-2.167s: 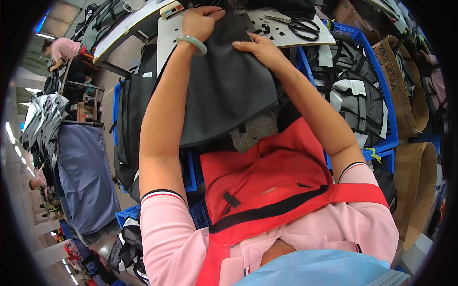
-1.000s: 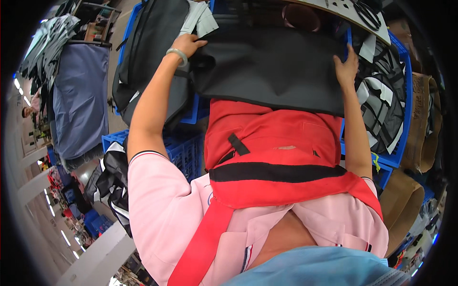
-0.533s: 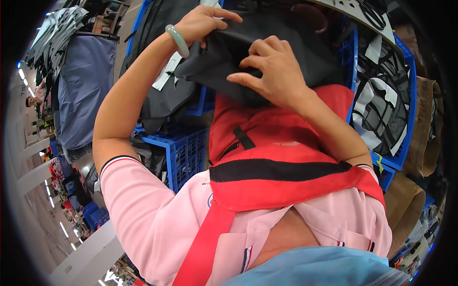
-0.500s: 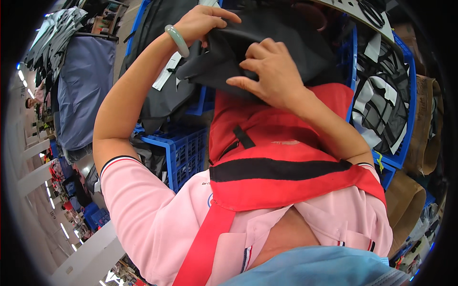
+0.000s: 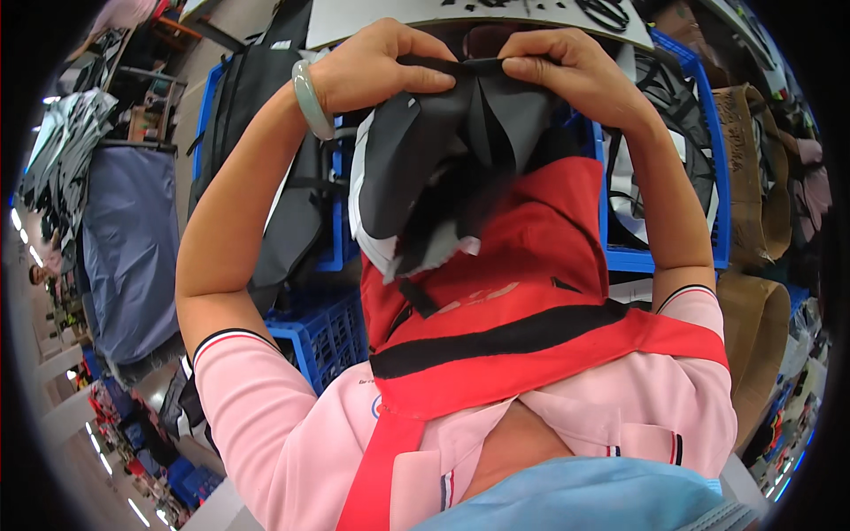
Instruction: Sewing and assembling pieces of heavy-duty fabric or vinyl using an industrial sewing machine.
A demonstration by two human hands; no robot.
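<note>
Both hands grip the upper edge of a black fabric piece (image 5: 518, 111), which hangs in folds in front of me. My left hand (image 5: 376, 66), below a pale green bangle (image 5: 312, 99), pinches the edge between thumb and fingers. A short way to its right, my right hand (image 5: 580, 75) pinches the same edge. The fabric's lower part is loose and blurred, with a white-grey border on its left side. It hangs over the red apron (image 5: 567, 221) on my front. What the fabric piece belongs to does not show.
A white tabletop (image 5: 363, 22) lies beyond my hands, with a black looped object (image 5: 604, 11) on it. Blue crates (image 5: 722, 221) stand to the right and left, holding black and grey fabric pieces. Open cardboard boxes (image 5: 744, 186) are at far right, a blue-grey cloth (image 5: 128, 239) at left.
The black fabric has been lifted and drawn out so it hangs down. My right hand has moved up and right, from lying on the fabric to pinching its edge. The view has shifted.
</note>
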